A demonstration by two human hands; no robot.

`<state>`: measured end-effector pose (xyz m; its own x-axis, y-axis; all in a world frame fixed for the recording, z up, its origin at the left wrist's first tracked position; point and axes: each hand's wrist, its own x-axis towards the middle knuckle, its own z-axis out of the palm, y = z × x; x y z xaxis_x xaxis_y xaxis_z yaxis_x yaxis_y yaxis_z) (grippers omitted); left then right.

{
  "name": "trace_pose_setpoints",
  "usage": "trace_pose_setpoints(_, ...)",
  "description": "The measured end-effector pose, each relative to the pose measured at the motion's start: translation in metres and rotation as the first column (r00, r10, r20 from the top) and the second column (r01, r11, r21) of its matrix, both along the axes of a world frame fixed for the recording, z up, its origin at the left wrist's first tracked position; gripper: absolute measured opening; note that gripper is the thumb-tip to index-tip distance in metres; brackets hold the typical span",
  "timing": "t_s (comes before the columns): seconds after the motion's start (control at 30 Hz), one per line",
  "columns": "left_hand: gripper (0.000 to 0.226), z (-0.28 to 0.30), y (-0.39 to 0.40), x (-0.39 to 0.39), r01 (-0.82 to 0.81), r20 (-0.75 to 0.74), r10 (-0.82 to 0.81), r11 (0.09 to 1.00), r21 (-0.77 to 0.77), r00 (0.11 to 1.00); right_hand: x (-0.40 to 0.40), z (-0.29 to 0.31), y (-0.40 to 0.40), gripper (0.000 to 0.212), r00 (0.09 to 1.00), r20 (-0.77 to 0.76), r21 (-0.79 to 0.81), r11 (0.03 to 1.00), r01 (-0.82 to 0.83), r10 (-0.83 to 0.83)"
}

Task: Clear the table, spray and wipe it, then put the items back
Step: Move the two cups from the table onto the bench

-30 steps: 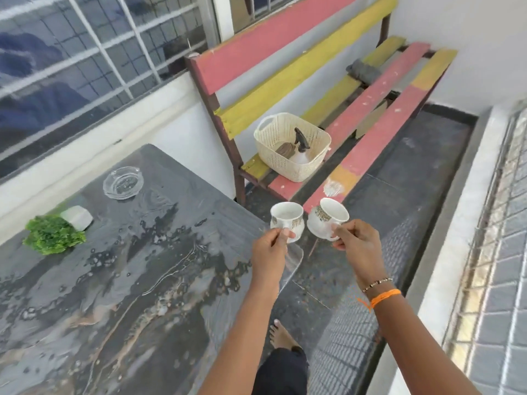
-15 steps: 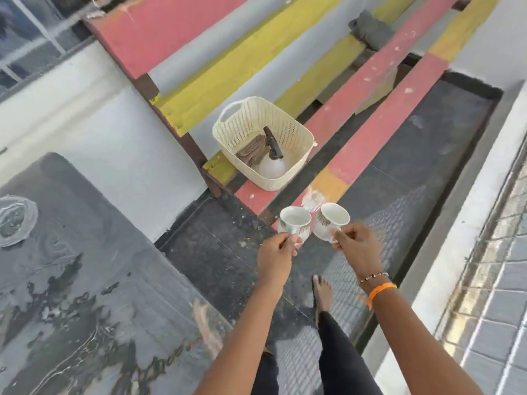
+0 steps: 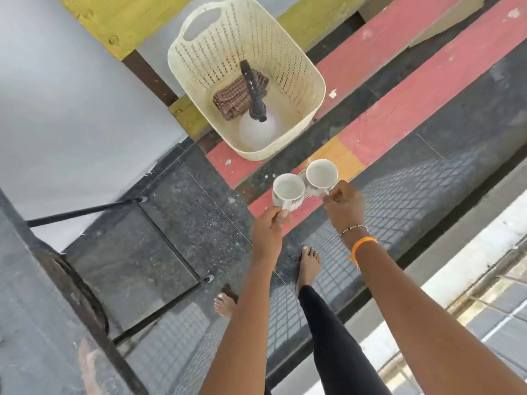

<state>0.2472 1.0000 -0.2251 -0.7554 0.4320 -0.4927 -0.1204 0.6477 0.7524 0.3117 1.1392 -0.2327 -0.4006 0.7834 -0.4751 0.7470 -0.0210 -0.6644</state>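
Note:
My left hand (image 3: 268,226) grips a white cup (image 3: 288,192) by its handle. My right hand (image 3: 343,205) holds a second white cup (image 3: 320,174) the same way. Both cups hang side by side, touching, over the front red slat of the bench (image 3: 399,118). Just beyond them a cream plastic basket (image 3: 299,81) stands on the bench. Inside it lie a spray bottle (image 3: 256,121) with a black head and a brown checked cloth (image 3: 232,99). The dark table's edge (image 3: 57,280) fills the lower left corner.
The table's black metal legs (image 3: 159,303) stand on the dark floor between the table and the bench. A grey wall (image 3: 71,95) runs on the left. My bare feet (image 3: 308,263) are on the floor below my hands. A pale ledge (image 3: 456,280) borders the right side.
The view has swung away from the table and down toward the bench. Both hands have carried the cups closer to the basket; the ashtray and plant have left the view.

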Motion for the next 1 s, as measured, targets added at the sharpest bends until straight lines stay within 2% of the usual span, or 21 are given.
trace_pose_setpoints(0.13, 0.023, -0.009, -0.005, 0.011, 0.014, 0.016, -0.014, 1.000, 0.011, 1.000, -0.001, -0.017, 0.000, 0.016, 0.997, 0.036, 0.027, 0.998, -0.065, 0.064)
trace_pose_setpoints(0.2, 0.024, -0.014, -0.009, 0.016, 0.031, 0.074, -0.031, 1.000, 0.006, 0.997, 0.002, -0.023, -0.002, 0.013, 0.997, 0.040, 0.024, 0.997, -0.070, 0.069)
trace_pose_setpoints(0.43, 0.021, -0.015, -0.010, 0.018, 0.015, 0.183, 0.000, 0.997, -0.080, 0.983, 0.010, -0.019, -0.002, 0.010, 1.000, -0.003, -0.064, 0.998, -0.007, 0.007)
trace_pose_setpoints(0.6, 0.024, 0.006, -0.019, 0.020, -0.042, 0.157, 0.063, 0.990, -0.137, 0.986, 0.014, 0.000, -0.011, 0.010, 0.998, -0.015, -0.009, 0.998, 0.055, -0.055)
trace_pose_setpoints(0.7, 0.022, 0.032, -0.030, 0.025, -0.204, 0.199, 0.218, 0.975, -0.088, 0.955, 0.011, 0.025, -0.027, 0.007, 0.995, -0.077, -0.049, 0.997, 0.065, -0.069)
trace_pose_setpoints(0.8, 0.020, 0.069, -0.050, 0.026, -0.331, 0.219, 0.326, 0.943, -0.013, 0.920, -0.002, 0.062, -0.057, 0.014, 0.980, -0.196, -0.136, 0.991, -0.009, -0.018)
trace_pose_setpoints(0.93, 0.019, 0.124, -0.094, 0.014, -0.469, 0.210, 0.436, 0.871, 0.144, 0.875, -0.031, 0.118, -0.118, 0.028, 0.924, -0.372, -0.175, 0.971, -0.160, 0.085)
trace_pose_setpoints(1.0, 0.024, 0.151, -0.123, 0.003, -0.530, 0.199, 0.493, 0.815, 0.235, 0.847, -0.049, 0.145, -0.153, 0.025, 0.886, -0.433, -0.164, 0.952, -0.256, 0.164)
